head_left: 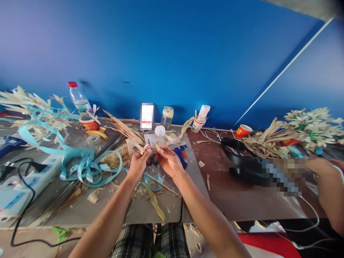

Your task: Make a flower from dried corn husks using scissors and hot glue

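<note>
Over the middle of the table, my left hand (139, 163) pinches a small pale piece of dried husk (146, 147) between thumb and fingers. Close beside it, my right hand (171, 161) is closed on a thin tan strip of dried husk (157, 147). The two pieces are near each other but look apart. Dark scissor-like handles (153, 160) show partly between the hands. Below them lie a light blue tape ring (153, 182), a thin wooden stick (163, 185) and a long greenish husk strip (154, 204). A blue glue gun (180, 154) is partly hidden behind my right hand.
Light blue ribbon (77, 166) and a white power strip (29, 191) with black cables spread on the left. A clear bottle (77, 96), jar (167, 118) and paper cup (199, 124) stand along the wall. On the right, a person's arm (328, 193) is near a black headset (244, 172).
</note>
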Demonstrator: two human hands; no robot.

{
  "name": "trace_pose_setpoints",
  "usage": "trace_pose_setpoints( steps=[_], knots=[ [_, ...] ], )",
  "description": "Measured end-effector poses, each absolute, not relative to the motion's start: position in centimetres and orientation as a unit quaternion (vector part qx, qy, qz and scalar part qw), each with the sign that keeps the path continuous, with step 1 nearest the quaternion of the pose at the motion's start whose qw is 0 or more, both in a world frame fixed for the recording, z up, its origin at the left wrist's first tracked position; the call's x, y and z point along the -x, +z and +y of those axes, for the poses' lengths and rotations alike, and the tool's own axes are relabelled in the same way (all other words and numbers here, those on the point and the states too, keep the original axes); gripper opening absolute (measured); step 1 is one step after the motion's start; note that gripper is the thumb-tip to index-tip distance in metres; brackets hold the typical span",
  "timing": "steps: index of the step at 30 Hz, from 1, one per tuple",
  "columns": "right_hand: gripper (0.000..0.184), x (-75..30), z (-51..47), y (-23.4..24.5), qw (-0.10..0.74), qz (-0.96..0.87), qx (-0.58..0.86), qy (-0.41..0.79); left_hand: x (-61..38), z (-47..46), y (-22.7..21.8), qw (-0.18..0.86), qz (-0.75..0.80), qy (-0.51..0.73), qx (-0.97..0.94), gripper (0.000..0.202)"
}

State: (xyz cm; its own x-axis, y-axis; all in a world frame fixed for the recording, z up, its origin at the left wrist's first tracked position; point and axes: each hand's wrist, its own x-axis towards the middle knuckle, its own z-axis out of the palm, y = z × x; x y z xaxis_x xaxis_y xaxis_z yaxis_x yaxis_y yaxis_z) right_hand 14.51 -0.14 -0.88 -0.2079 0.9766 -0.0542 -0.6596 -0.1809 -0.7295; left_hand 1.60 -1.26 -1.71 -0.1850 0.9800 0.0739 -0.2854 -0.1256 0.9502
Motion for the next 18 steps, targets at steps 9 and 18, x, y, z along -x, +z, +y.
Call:
trace_pose_setpoints(
  steps=[9,18],
  knots=[
    [0.028,-14.1,-0.3,-1.2,0.566,-0.350,0.319,0.675,-2.5,-1.7,-1.0,0.541,0.410,0.628,-0.380,0.027],
    [0.029,-15.6,0.4,-1.0,0.581,-0.407,0.372,0.599,-2.2,-2.0,-1.1,0.518,0.437,0.566,-0.469,0.035]
  ],
)
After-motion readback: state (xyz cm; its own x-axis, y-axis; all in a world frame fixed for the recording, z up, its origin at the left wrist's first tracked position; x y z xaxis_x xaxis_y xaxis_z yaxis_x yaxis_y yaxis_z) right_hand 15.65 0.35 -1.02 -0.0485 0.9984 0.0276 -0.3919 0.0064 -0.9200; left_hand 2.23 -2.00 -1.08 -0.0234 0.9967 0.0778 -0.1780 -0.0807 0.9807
